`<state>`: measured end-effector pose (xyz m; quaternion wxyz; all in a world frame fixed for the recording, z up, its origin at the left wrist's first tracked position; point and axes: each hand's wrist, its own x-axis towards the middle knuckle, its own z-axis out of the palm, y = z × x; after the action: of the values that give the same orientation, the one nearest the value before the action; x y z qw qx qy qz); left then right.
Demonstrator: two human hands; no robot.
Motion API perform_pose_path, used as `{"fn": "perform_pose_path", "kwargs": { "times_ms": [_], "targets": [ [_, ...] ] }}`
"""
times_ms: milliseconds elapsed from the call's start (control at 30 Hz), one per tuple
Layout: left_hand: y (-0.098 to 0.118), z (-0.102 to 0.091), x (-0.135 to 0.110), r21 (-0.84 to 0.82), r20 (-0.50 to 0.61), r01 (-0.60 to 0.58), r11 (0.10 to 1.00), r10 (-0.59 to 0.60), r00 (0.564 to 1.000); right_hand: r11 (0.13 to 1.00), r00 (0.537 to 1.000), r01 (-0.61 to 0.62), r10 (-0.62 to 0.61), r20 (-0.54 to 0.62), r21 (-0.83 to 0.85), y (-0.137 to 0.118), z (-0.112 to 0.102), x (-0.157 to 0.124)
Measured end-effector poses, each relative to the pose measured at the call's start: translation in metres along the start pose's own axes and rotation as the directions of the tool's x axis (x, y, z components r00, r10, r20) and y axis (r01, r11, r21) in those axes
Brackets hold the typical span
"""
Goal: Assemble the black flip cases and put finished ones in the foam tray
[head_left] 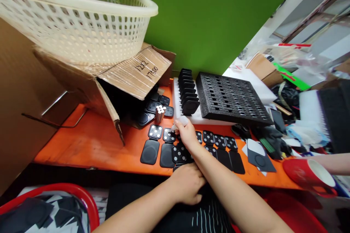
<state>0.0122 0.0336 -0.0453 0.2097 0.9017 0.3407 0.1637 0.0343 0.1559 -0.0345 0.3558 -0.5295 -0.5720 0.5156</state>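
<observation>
My right hand (187, 133) is closed around a small whitish squeeze bottle (183, 120). Its narrow tip points down at a black square pad with white dots (168, 135). To the left lies another dotted pad (155, 131), joined to a plain black flap (150, 151). Crossed below my right forearm, my left hand (187, 184) is curled at the table's front edge. Its fingertips are hidden, and whatever they hold cannot be made out. A dotted black piece (179, 153) lies just beyond it. More dotted pads (219, 141) with flaps continue to the right.
Behind the pads stand a black foam block with slots (232, 98) and a row of upright black pieces (188, 94). A bundle of white-ended sticks (160, 113), a cardboard box (136, 76) and a white basket (82, 18) are at left. At right are a red mug (298, 174) and another person's arm (335, 164).
</observation>
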Motion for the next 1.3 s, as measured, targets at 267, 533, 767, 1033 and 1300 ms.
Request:
{"fn": "perform_pose_path", "kwargs": {
  "times_ms": [267,533,767,1033,1300],
  "targets": [
    [0.001,0.000,0.000,0.003,0.010,0.014,1.000,-0.014,1.000,1.000,1.000,-0.011,0.012,-0.019,0.011,-0.003,0.005,-0.003],
    [0.001,0.000,-0.006,-0.140,-0.086,0.046,0.989,-0.059,0.995,0.998,0.992,-0.037,0.032,0.122,0.044,-0.007,0.039,-0.006],
    [0.001,-0.001,-0.006,-0.172,-0.099,0.040,0.984,-0.058,0.993,0.999,0.993,0.036,-0.032,0.114,-0.033,-0.005,0.040,-0.003],
    [0.002,-0.002,-0.008,-0.180,-0.091,0.049,0.983,-0.066,0.994,0.997,0.998,-0.019,0.015,0.058,0.070,-0.003,0.052,0.001],
    [0.005,-0.010,-0.006,-0.231,-0.097,0.050,0.972,-0.074,0.993,0.856,0.977,-0.207,0.203,0.061,0.474,-0.021,0.042,-0.010]
  ]
}}
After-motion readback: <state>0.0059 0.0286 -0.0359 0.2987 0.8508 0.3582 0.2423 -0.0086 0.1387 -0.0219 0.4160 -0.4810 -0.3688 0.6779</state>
